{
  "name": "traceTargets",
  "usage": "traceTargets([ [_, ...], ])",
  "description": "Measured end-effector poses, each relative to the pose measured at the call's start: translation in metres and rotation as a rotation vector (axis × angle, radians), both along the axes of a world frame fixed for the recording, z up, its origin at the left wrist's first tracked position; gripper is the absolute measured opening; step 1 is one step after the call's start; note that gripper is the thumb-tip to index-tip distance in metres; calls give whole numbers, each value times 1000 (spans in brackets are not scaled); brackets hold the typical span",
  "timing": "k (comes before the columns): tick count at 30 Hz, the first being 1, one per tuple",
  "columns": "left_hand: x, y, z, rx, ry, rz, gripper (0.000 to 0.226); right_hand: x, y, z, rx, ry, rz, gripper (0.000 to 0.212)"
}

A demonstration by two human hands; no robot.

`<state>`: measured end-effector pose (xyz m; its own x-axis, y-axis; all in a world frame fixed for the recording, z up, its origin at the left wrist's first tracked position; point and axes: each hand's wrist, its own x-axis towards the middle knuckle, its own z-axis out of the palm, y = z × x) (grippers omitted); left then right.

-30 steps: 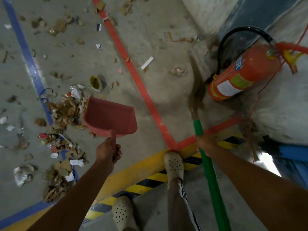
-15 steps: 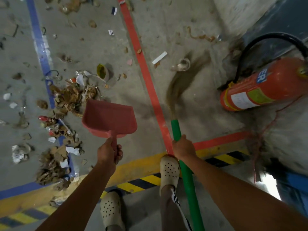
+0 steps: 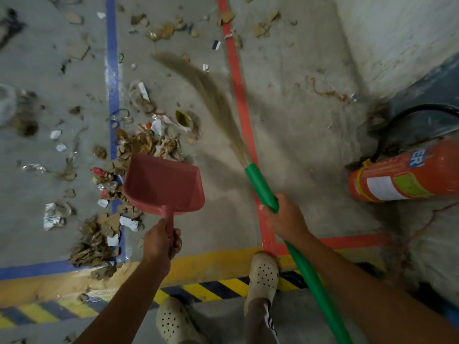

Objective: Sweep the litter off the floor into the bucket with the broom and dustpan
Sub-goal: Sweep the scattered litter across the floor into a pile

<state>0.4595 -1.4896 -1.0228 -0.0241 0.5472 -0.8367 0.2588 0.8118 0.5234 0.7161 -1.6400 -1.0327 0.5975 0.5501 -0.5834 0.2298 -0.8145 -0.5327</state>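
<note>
My left hand (image 3: 162, 240) grips the handle of a pink dustpan (image 3: 164, 183), held above the floor beside a heap of litter (image 3: 131, 155) of cardboard scraps and paper lying on the blue floor line. My right hand (image 3: 283, 217) grips the green handle of the broom (image 3: 260, 184). Its straw bristles (image 3: 211, 93) are blurred and stretch up and left across the concrete, left of the red line. More loose litter (image 3: 164, 31) lies scattered further up the floor. No bucket is in view.
A red fire extinguisher (image 3: 407, 180) lies on its side at the right by a white wall (image 3: 397, 33). Blue (image 3: 113, 70), red (image 3: 236, 70) and yellow-black striped (image 3: 218, 286) lines mark the floor. My feet in cream clogs (image 3: 263, 276) stand on the stripes.
The broom has swung from near the fire extinguisher leftward across the red line toward the litter heap. The dustpan has stayed held above the floor.
</note>
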Motion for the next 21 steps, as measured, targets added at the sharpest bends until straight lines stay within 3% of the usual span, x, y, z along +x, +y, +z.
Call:
traceTargets([
  [4,-34,7,-2,18,-27,8,42,-10,-9,6,15,168,-230,18],
  [7,-66,12,-3,12,-44,25,44,-23,-2,-2,-112,149,-351,23],
  [10,-99,15,-5,46,-17,-12,42,-46,10,-21,-265,267,-418,24],
  [13,-136,16,-8,57,-49,11,37,-90,35,-35,-355,304,-292,23],
  [21,-228,26,-6,98,-52,198,39,-250,147,-24,-335,437,201,24],
])
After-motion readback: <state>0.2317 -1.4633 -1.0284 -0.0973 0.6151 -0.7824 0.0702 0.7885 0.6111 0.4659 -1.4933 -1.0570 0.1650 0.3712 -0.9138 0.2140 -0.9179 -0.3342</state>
